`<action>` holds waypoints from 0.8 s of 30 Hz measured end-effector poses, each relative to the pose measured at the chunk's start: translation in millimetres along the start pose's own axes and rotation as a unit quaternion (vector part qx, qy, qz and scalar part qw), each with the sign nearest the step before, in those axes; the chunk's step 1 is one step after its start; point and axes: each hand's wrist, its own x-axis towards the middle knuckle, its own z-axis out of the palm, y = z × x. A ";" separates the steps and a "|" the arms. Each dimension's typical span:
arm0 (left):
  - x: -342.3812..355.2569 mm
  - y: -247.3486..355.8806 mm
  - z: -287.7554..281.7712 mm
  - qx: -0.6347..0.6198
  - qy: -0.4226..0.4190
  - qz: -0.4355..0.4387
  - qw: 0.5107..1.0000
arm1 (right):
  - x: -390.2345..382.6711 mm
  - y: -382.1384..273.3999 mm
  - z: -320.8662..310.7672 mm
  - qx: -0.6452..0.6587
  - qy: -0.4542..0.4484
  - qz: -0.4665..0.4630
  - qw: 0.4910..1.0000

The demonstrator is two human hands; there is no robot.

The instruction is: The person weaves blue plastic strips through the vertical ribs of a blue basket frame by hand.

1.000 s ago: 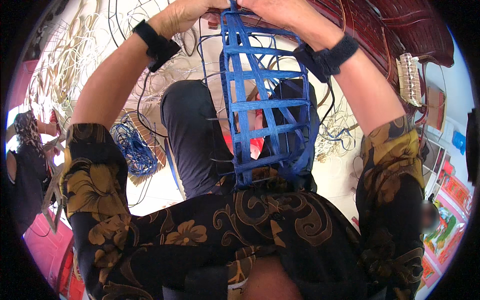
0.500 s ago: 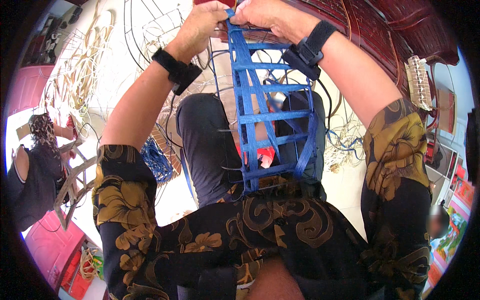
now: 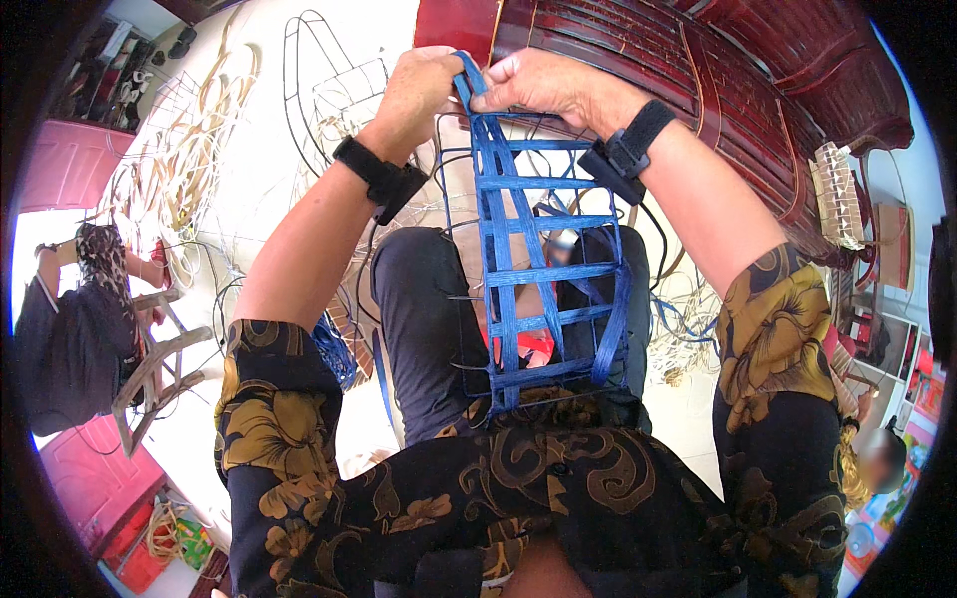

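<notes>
- Head view, near end: patterned shirt point(image 3: 419, 513) at the lower edge, then the dark trousers point(image 3: 424, 299), knees apart.
- Blue lattice point(image 3: 548, 272) spans the lap, its near end by the waist, its body above and between the knees. Flat blue bands cross a thin frame; several gaps are unfilled — lengthwise bands sit mainly toward the left side, with one running aslant.
- Far end of the lattice lies just on the wearer's side of both hands, nearest the right fingertips; the blue strip point(image 3: 465, 80) runs up from it into the grip.
- Left hand point(image 3: 424, 85): fingers curled at the strip's upper part, apparently pinching it; fingertips partly hidden.
- Right hand point(image 3: 538, 85): thumb and forefinger pinched on the strip lower down, just beside the left.
- Step in hand, as judged: working a lengthwise strip at the far end of the frame. Next move seems to call for a firm right pinch — slack there could loosen the band — while the left guides the strip.
- Beyond: blue bundle point(image 3: 332, 349) beside the left knee, pale strips point(image 3: 199, 149) heaped on the floor, dark red wooden furniture point(image 3: 738, 100) at upper right, co-worker point(image 3: 70, 354) at far left.
</notes>
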 end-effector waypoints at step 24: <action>-15.8 53.4 31.5 0.041 0.181 -0.108 0.977 | 21.9 -45.7 -37.5 0.256 0.061 0.025 0.965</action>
